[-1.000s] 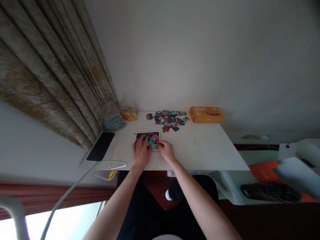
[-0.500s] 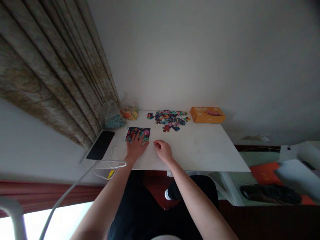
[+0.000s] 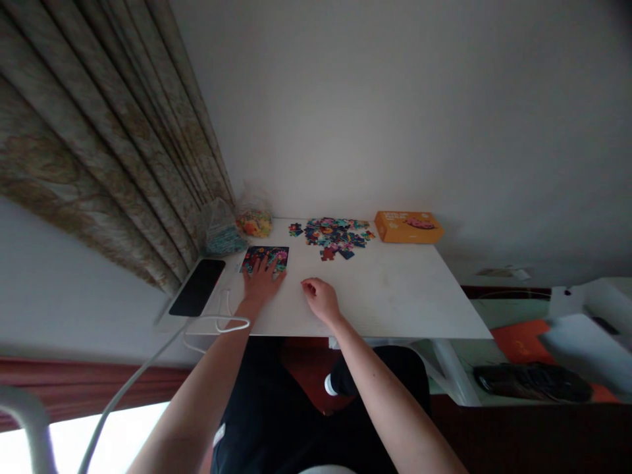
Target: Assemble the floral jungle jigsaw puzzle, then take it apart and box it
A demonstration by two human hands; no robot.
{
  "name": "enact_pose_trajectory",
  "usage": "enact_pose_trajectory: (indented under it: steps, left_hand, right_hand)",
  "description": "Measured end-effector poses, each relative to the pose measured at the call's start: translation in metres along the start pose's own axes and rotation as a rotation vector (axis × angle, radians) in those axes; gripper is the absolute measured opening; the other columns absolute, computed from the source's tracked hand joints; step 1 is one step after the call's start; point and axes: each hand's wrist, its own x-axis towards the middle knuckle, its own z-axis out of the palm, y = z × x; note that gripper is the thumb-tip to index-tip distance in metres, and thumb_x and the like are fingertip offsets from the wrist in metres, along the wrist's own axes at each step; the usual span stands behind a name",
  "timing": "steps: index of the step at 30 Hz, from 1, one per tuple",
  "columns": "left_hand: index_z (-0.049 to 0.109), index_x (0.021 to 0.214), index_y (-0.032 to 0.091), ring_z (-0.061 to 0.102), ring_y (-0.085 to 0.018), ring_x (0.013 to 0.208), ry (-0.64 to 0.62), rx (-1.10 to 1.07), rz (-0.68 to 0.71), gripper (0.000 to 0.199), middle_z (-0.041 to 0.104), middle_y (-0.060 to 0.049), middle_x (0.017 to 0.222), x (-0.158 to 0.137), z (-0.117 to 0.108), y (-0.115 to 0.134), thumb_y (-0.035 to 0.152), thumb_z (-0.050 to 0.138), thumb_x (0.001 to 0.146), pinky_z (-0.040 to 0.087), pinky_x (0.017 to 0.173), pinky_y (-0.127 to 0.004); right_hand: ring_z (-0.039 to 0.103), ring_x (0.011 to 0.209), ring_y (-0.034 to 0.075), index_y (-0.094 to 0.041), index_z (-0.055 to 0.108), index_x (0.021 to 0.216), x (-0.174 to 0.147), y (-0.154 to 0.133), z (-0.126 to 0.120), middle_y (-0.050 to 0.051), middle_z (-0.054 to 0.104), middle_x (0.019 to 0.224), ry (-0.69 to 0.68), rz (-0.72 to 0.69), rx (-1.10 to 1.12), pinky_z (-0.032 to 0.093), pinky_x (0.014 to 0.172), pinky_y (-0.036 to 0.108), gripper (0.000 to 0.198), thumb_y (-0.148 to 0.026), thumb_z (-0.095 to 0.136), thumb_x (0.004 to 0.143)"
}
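My left hand (image 3: 261,284) lies flat with spread fingers over the lower part of a small dark picture card (image 3: 282,254) with bright flowers. Its fingers cover much of the card's middle. To the right, my right hand (image 3: 322,299) rests on the white table (image 3: 395,289), fingers curled into a loose fist with nothing visible in them. Beyond both hands is a pile of colourful jigsaw puzzle pieces (image 3: 338,232). A small cluster of pieces (image 3: 295,229) sits apart on its left, and a reddish piece (image 3: 327,253) lies at the pile's near edge.
An orange puzzle box (image 3: 409,228) stands at the back right. Two clear bags of pieces, one bluish (image 3: 224,238) and one yellow-orange (image 3: 255,224), sit at the back left. A black phone-like slab (image 3: 198,288) and a white cable (image 3: 222,318) are along the left edge.
My left hand has slid the picture card a little to the left and away from me. My right hand has stayed nearly in place.
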Motion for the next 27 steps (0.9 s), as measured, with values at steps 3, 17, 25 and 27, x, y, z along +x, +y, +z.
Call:
enact_pose_trajectory:
  steps: [3,17,25,27]
  left_hand:
    - [0.032,0.163,0.033,0.022,-0.035,0.158,0.001,0.001,0.012,0.066,0.027,-0.007,0.17,0.0,0.0,-0.001,0.06,0.034,0.102,0.008,0.124,-0.069]
    - [0.032,0.163,0.031,0.022,-0.033,0.158,0.005,0.009,0.034,0.065,0.026,-0.008,0.17,0.006,0.0,0.004,0.058,0.032,0.104,0.008,0.126,-0.066]
    - [0.031,0.163,0.03,0.021,-0.033,0.158,0.013,0.002,0.046,0.065,0.027,-0.01,0.17,0.007,0.0,0.004,0.057,0.031,0.104,0.008,0.125,-0.067]
    - [0.033,0.163,0.027,0.02,-0.033,0.159,0.046,-0.003,0.043,0.065,0.028,-0.012,0.17,0.006,0.0,0.003,0.055,0.033,0.104,0.007,0.126,-0.066]
  right_hand:
    - [0.069,0.077,0.018,-0.026,0.078,0.099,0.002,0.002,0.002,0.003,0.079,0.097,0.009,0.019,0.036,0.051,0.076,0.028,0.022,-0.019,0.057,0.094]
    - [0.068,0.076,0.018,-0.023,0.076,0.098,0.008,0.028,-0.031,0.006,0.078,0.095,0.058,0.01,0.168,0.052,0.074,0.029,0.023,-0.03,0.054,0.094]
    - [0.066,0.089,0.023,-0.02,0.076,0.101,0.038,0.061,-0.077,0.009,0.076,0.096,0.143,-0.053,-0.21,0.051,0.087,0.035,0.024,-0.031,0.055,0.095]
    - [0.064,0.099,0.026,-0.019,0.076,0.1,0.055,0.075,-0.092,0.011,0.075,0.102,0.214,-0.046,-0.352,0.049,0.093,0.039,0.024,-0.033,0.057,0.095]
